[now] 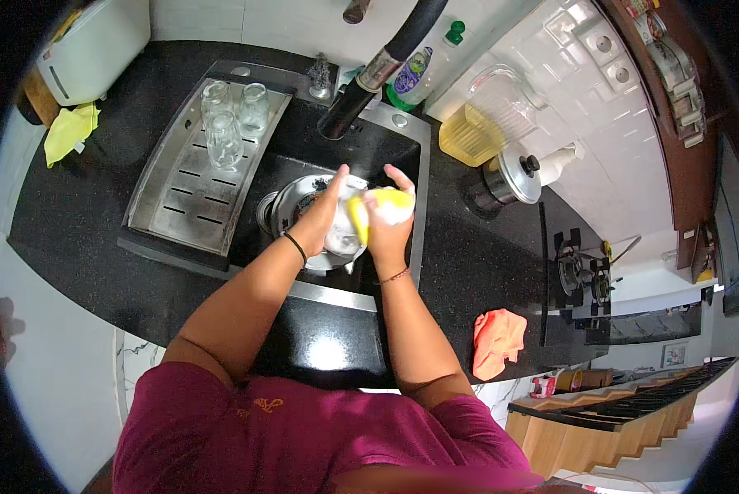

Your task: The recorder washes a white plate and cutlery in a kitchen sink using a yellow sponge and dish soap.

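Over the black sink [400,151] my two hands are close together. My right hand [391,225] grips a yellow sponge [385,207] covered in white foam. My left hand [320,219] is against a soapy, clear vessel [343,242], apparently a drinking glass, held between the palms; foam and fingers hide much of it. Below them in the basin lie stacked white plates [286,200] with dark patterning. A round metal-rimmed item [266,210] sits at the stack's left. The black faucet spout [338,117] hangs just beyond my hands.
Left of the basin, three clear glasses [224,145] stand on a slotted metal drainboard [190,213]. A dish-soap bottle [414,77], a pitcher of yellow liquid [474,133] and a lidded pot [511,179] line the back right. An orange cloth [498,343] lies near the counter's front edge.
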Demonstrator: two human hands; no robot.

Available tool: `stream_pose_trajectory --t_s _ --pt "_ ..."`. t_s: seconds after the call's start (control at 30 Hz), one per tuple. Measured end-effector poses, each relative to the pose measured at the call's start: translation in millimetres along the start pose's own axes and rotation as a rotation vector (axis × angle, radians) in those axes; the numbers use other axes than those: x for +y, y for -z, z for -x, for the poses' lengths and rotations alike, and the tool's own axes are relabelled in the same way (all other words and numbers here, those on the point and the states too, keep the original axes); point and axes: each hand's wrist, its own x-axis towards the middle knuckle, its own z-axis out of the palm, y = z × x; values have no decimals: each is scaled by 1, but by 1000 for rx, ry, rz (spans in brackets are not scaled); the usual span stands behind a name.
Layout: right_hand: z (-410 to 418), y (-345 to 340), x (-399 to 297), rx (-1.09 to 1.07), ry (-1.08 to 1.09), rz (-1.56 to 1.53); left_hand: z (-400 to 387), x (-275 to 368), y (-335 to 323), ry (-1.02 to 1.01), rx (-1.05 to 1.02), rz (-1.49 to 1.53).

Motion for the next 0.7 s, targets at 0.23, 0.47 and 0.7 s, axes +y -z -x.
stream_pose_trajectory --t_s 0.23,0.47,0.7 --pt "-4 2 0 5 -32 -290 1 0 -7 -18 -49 175" --pt "11 -16 -7 -100 197 284 -38 -30 50 -235 149 -60" --pt "1 1 -2 35 -83 -87 7 4 -16 9 156 123"
